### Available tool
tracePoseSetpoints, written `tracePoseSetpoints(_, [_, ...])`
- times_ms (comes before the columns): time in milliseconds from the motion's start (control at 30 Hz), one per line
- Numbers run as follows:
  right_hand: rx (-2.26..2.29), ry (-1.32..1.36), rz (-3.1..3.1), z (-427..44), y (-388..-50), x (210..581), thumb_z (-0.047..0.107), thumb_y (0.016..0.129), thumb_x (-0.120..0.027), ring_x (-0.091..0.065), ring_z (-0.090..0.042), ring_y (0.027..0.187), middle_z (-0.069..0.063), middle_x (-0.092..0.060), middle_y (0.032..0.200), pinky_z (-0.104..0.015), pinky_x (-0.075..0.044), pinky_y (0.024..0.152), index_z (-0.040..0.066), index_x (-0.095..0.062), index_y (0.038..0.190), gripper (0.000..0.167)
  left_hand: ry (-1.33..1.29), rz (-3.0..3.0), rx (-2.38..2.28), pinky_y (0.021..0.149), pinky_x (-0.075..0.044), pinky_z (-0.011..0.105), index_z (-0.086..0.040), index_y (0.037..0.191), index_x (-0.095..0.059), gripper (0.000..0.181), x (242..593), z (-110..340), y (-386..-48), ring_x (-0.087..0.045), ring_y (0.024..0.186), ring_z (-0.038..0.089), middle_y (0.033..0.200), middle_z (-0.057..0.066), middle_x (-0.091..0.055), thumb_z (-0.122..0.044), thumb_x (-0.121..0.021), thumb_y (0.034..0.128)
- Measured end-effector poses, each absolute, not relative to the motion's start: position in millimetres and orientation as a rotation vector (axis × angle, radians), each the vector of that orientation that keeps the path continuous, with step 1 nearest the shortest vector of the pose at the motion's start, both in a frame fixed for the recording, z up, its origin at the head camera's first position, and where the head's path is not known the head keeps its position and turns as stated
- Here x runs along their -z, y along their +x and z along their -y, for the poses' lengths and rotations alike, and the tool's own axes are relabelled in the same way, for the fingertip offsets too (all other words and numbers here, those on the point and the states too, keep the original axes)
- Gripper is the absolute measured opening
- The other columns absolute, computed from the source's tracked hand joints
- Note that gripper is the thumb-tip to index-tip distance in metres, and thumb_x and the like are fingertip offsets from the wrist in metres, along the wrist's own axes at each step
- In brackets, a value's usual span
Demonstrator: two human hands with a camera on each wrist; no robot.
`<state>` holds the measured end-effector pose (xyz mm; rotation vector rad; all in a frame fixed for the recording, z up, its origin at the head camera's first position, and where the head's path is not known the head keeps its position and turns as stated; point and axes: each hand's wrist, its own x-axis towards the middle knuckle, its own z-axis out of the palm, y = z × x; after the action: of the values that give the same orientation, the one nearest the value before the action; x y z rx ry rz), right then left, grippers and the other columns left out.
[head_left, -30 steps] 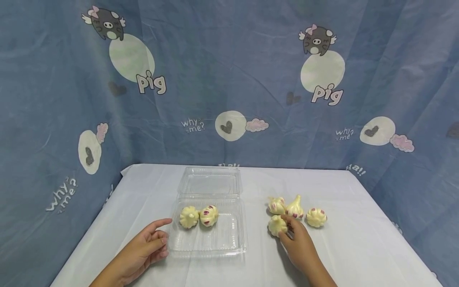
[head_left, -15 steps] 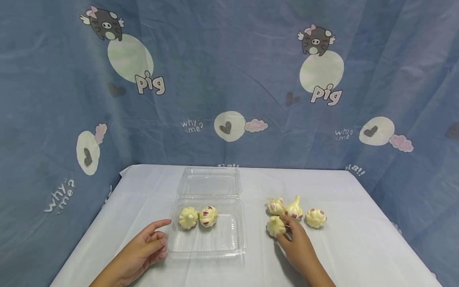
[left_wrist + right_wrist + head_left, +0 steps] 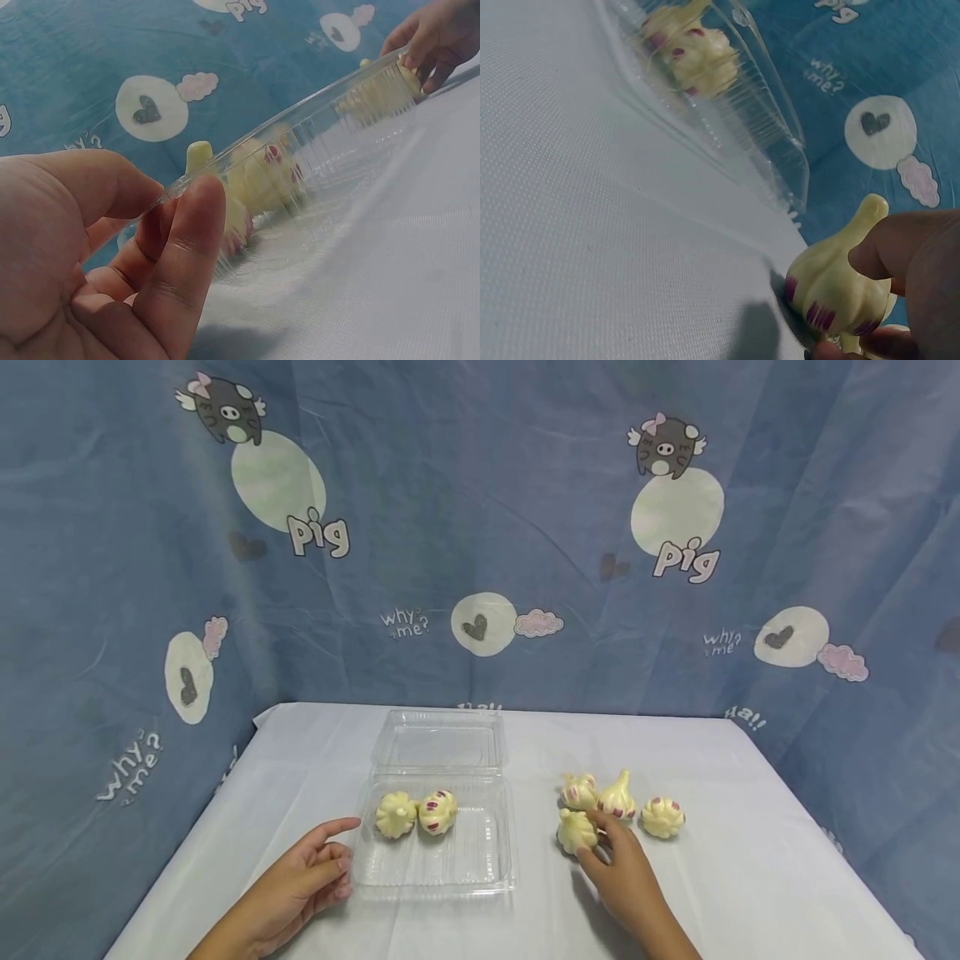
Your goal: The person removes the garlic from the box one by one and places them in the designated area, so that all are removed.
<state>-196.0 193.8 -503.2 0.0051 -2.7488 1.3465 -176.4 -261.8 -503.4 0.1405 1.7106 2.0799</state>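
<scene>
Between thumb and fingers, my right hand (image 3: 626, 872) grips a garlic bulb (image 3: 576, 833), its stalk pointing up in the right wrist view. Purple marks show near the base of this garlic bulb (image 3: 832, 289). An unlidded clear plastic clamshell box (image 3: 480, 856) lies to the left, holding two garlic bulbs (image 3: 395, 815) side by side in its base. At the box's left edge is my left hand (image 3: 307, 877), index finger extended toward the wall and the other fingers loosely bent. In the left wrist view, the thumb tip (image 3: 146, 191) overlaps the rim; contact is unclear.
Behind the gripped bulb stand two more garlic bulbs (image 3: 617, 795), and another garlic bulb (image 3: 662, 817) sits to their right. The box's lid (image 3: 442, 743) lies folded back behind its base. A blue printed curtain (image 3: 480, 527) surrounds the white-covered table (image 3: 720, 877).
The gripped garlic bulb and my right fingers have shifted very slightly left, and its stalk leans a little more leftward. My left hand has stayed in place.
</scene>
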Motion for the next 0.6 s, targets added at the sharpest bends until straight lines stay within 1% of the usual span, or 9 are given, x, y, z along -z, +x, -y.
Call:
tracePoseSetpoints(100, [-1.372,0.0,2.74,-192.7,-196.4,504.4,0.013,0.098,-0.072,-0.058,-0.037,0.135,-0.018,-0.052,0.151,-0.048,-0.049,0.113,0.006,-0.053,0.148,0.054,0.144,-1.707,-2.08,0.08,-0.062,0.026,-0.011,0.161,-0.022,0.066,504.3,262.9,-176.3,-0.062,0.081,0.008,0.103,-0.003,-0.056,-0.009,-0.059,0.1072])
tracePoseSetpoints(233, [-1.361,0.01,2.732,-192.2,-195.4,504.6,0.013,0.098,-0.072,-0.058,-0.038,0.134,-0.02,-0.053,0.15,-0.049,-0.049,0.113,0.005,-0.053,0.148,0.054,0.138,-1.707,-2.081,0.08,-0.062,0.026,-0.011,0.162,-0.021,0.067,504.7,263.5,-176.3,-0.062,0.081,0.008,0.103,-0.002,-0.056,-0.009,-0.059,0.1071])
tracePoseSetpoints(333, [-1.364,-0.002,2.744,-192.3,-193.7,502.7,0.015,0.098,-0.072,-0.054,-0.043,0.138,-0.022,-0.049,0.153,-0.051,-0.05,0.112,0.005,-0.051,0.15,0.056,0.127,-1.711,-2.079,0.08,-0.062,0.026,-0.01,0.162,-0.02,0.068,503.8,263.1,-175.7,-0.062,0.081,0.009,0.103,-0.002,-0.056,-0.009,-0.059,0.107])
tracePoseSetpoints(400, [-1.379,-0.026,2.75,-192.5,-192.7,500.7,0.016,0.099,-0.072,-0.049,-0.045,0.142,-0.022,-0.046,0.156,-0.049,-0.051,0.111,0.006,-0.051,0.151,0.057,0.121,-1.714,-2.078,0.08,-0.062,0.026,-0.009,0.163,-0.019,0.069,503.0,262.6,-175.3,-0.062,0.081,0.009,0.103,-0.002,-0.055,-0.01,-0.06,0.107])
tracePoseSetpoints(467, [-1.382,-0.043,2.749,-192.9,-192.5,498.9,0.016,0.098,-0.071,-0.044,-0.045,0.146,-0.022,-0.044,0.157,-0.048,-0.05,0.112,0.005,-0.051,0.151,0.057,0.117,-1.72,-2.076,0.08,-0.061,0.026,-0.009,0.163,-0.019,0.069,502.3,262.1,-175.0,-0.061,0.081,0.009,0.103,-0.002,-0.055,-0.01,-0.06,0.107])
tracePoseSetpoints(600, [-1.346,-0.06,2.718,-193.5,-192.6,495.6,0.015,0.097,-0.072,-0.042,-0.041,0.148,-0.021,-0.048,0.155,-0.051,-0.045,0.117,0.004,-0.054,0.148,0.055,0.114,-1.726,-2.075,0.08,-0.061,0.026,-0.008,0.163,-0.017,0.071,501.5,261.6,-175.1,-0.061,0.081,0.009,0.103,-0.002,-0.055,-0.01,-0.06,0.107])
